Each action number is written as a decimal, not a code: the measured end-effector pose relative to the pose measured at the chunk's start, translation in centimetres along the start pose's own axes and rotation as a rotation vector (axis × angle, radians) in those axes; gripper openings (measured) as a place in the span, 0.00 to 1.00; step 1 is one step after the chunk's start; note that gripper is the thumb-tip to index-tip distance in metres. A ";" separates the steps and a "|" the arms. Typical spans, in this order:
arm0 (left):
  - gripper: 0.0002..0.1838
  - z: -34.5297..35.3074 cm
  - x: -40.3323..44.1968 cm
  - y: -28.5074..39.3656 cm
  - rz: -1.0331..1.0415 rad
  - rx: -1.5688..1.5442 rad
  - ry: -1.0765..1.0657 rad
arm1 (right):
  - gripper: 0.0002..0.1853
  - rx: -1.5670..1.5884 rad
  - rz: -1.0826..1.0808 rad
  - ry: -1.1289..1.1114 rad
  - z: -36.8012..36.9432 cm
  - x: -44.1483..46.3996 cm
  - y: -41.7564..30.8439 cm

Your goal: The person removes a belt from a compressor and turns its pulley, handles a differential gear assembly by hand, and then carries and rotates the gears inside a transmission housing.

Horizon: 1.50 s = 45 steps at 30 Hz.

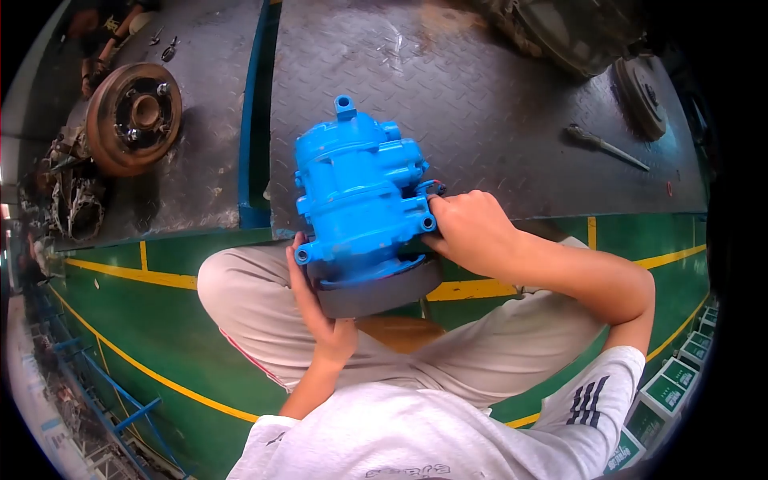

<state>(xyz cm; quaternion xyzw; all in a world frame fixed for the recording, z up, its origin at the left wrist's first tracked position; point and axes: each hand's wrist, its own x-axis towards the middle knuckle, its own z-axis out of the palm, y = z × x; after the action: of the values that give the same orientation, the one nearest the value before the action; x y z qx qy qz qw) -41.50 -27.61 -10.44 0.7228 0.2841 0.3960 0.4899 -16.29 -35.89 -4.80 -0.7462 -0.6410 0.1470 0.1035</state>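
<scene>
Both the left hand (322,320) and the right hand (478,232) hold the blue compressor (340,180) at the near edge of the desk (512,152), the left nearly flat along its side and dark pulley (376,298), the right curled at its other side by some wires (434,186); whether it also rests on the desk cannot be told. Beyond the right hand lie a screwdriver (608,148), then a disc (640,96), with a casing (572,32) farther ahead. Far left of the left hand, a rusty drum (112,120) sits on a second desk (212,104).
</scene>
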 end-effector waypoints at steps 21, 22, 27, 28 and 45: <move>0.30 4.5 3.1 3.3 0.106 0.182 0.092 | 0.13 -0.088 0.081 0.115 -7.7 -2.8 3.1; 0.26 4.4 3.5 3.0 0.109 0.150 0.069 | 0.14 -0.141 0.089 0.141 -8.3 -3.1 2.7; 0.16 4.4 4.7 3.3 0.147 0.204 0.145 | 0.14 -0.172 0.021 0.217 -9.3 -2.3 1.9; 0.17 4.4 4.8 3.4 0.116 0.200 0.156 | 0.15 -0.169 -0.055 0.346 -9.1 -1.7 2.2; 0.42 4.9 3.5 3.8 0.320 0.554 -0.070 | 0.15 0.298 -0.142 0.489 -9.3 1.5 1.3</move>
<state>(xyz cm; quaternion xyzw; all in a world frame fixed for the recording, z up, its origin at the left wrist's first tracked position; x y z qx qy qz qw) -35.36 -28.51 -6.88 0.8774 0.2468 0.3507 0.2152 -11.57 -34.28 3.32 -0.6894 -0.6188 0.0477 0.3735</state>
